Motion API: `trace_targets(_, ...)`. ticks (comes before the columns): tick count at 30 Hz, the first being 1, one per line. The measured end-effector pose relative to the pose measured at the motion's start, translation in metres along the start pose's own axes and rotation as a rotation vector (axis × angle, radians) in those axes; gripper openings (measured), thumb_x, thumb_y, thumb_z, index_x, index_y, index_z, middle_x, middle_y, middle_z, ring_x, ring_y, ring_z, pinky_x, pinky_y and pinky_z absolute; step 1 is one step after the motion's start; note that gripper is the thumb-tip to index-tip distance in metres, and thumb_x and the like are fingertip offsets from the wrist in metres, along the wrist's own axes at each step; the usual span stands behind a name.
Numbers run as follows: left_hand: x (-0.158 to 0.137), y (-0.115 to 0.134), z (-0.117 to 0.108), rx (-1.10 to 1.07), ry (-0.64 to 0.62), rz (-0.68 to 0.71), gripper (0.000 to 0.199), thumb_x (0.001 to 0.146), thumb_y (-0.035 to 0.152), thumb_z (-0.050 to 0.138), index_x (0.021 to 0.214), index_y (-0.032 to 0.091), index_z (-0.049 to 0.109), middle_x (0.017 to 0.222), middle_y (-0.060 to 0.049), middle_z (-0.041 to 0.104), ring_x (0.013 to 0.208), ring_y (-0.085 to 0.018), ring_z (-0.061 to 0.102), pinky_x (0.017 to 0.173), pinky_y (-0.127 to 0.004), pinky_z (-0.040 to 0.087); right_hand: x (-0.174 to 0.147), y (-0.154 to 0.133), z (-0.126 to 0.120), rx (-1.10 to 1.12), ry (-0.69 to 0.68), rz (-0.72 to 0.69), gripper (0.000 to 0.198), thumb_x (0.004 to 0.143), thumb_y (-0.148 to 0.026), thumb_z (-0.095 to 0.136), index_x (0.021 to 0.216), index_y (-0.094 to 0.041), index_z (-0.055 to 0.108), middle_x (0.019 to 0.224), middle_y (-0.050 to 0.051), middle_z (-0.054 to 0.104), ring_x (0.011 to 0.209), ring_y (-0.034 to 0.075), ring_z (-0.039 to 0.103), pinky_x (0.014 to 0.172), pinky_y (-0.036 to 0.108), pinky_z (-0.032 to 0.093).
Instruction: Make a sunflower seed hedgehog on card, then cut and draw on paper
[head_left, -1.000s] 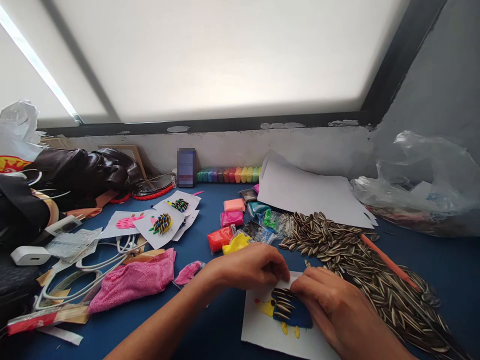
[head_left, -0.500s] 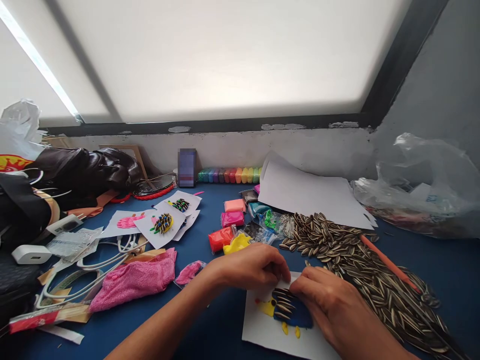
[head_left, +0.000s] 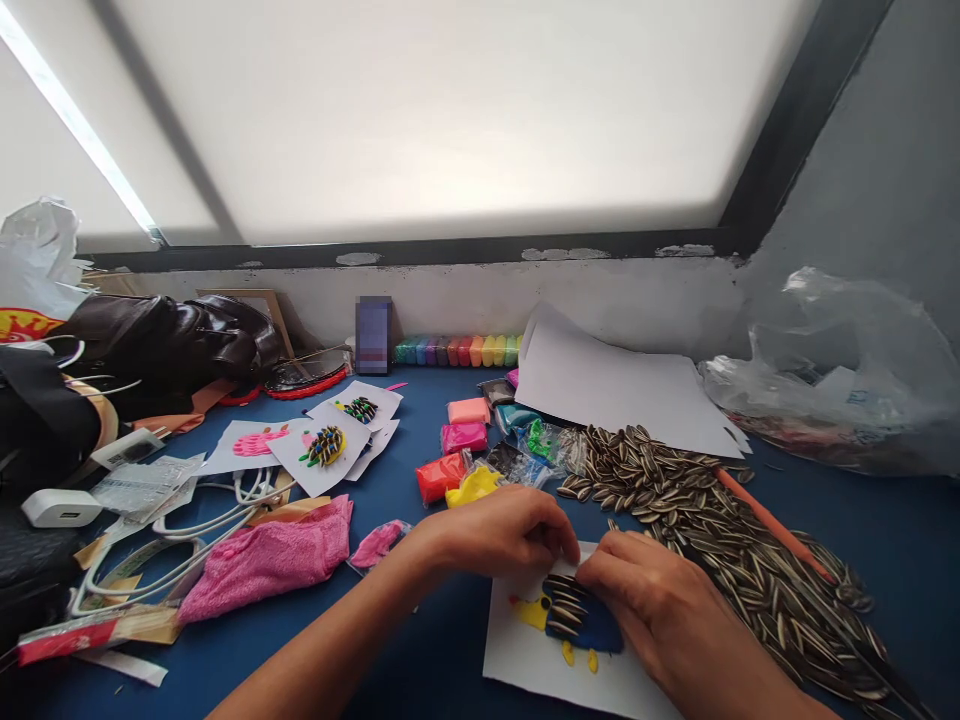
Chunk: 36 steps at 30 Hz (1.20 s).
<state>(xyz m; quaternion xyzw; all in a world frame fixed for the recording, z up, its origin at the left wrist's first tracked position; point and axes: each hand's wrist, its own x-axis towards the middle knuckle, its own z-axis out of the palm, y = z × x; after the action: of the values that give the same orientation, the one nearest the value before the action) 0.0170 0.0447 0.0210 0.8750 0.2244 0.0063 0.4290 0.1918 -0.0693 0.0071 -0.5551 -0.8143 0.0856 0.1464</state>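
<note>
Nearest in, the right hand (head_left: 664,610) lies over a white card (head_left: 525,655) at the front edge of the blue surface (head_left: 420,660). On the card sits a blue clay body (head_left: 592,632) with a yellow clay head (head_left: 534,612), and striped seeds (head_left: 564,598) stand in rows across the blue. The right fingers (head_left: 600,572) curl down at the top row, pinched together there; what sits between them is hidden, probably one seed. The left hand (head_left: 499,535) comes in from the other side, its fingers (head_left: 559,545) bent and pressing at the card's top edge, touching the right fingertips.

Doing this well, I'd judge, means a flat left hand pinning the card while each seed goes in at the same slant as its neighbours, pushed gently so the clay doesn't smear.

Just beyond the right hand spreads the seed pile (head_left: 720,530), with an orange stick (head_left: 772,522) lying across it. Left of the hands, a pink cloth (head_left: 262,562). Further on, wrapped clay blocks (head_left: 450,470), then finished cards (head_left: 326,447). Behind those, a white sheet (head_left: 615,385), a row of clay tubs (head_left: 457,350) at the wall, and a plastic bag (head_left: 847,380) far right.
</note>
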Motion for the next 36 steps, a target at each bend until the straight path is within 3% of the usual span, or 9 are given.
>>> trace_targets(11, 0.000, -0.001, -0.001, -0.022, -0.008, 0.017, 0.038, 0.070, -0.001, 0.051, 0.096, 0.015, 0.073, 0.087, -0.002, 0.067, 0.073, -0.010, 0.059, 0.063, -0.016, 0.043, -0.005, 0.005, -0.010, 0.012, 0.004, 0.086, 0.034, 0.089, -0.012, 0.039, 0.091, -0.025, 0.070, 0.083, 0.004, 0.069, 0.079, 0.021, 0.067, 0.066, 0.031, 0.052)
trace_targets(21, -0.001, -0.001, -0.001, -0.046, -0.002, 0.006, 0.034, 0.072, 0.002, 0.051, 0.096, 0.015, 0.073, 0.087, -0.003, 0.066, 0.072, -0.010, 0.057, 0.062, -0.016, 0.042, -0.007, 0.029, -0.013, -0.125, 0.136, 0.210, 0.025, 0.088, -0.019, 0.045, 0.084, -0.024, 0.069, 0.083, 0.004, 0.070, 0.074, 0.021, 0.069, 0.063, 0.032, 0.052)
trace_targets(26, -0.001, -0.002, -0.001, -0.077, 0.000, 0.002, 0.030, 0.071, 0.000, 0.053, 0.090, 0.013, 0.072, 0.083, -0.001, 0.065, 0.068, -0.008, 0.056, 0.060, -0.016, 0.041, -0.003, 0.033, -0.010, -0.189, 0.141, 0.174, 0.023, 0.090, -0.018, 0.048, 0.088, -0.025, 0.070, 0.084, 0.004, 0.068, 0.075, 0.020, 0.067, 0.062, 0.030, 0.051)
trace_targets(30, 0.000, -0.003, 0.000, -0.126, 0.015, -0.044, 0.029, 0.069, 0.003, 0.056, 0.093, 0.013, 0.070, 0.075, 0.001, 0.060, 0.066, -0.009, 0.054, 0.057, -0.016, 0.040, 0.001, 0.039, -0.004, -0.294, 0.128, 0.065, 0.037, 0.081, -0.003, 0.050, 0.102, -0.027, 0.070, 0.087, 0.005, 0.063, 0.076, 0.020, 0.063, 0.060, 0.029, 0.049)
trace_targets(36, 0.001, -0.004, 0.001, -0.146, 0.012, -0.040, 0.032, 0.069, 0.002, 0.054, 0.094, 0.013, 0.070, 0.074, 0.002, 0.059, 0.067, -0.009, 0.054, 0.057, -0.016, 0.041, 0.005, 0.043, -0.005, -0.404, 0.113, -0.011, 0.026, 0.077, 0.003, 0.051, 0.077, -0.020, 0.065, 0.085, 0.006, 0.061, 0.076, 0.022, 0.059, 0.064, 0.033, 0.048)
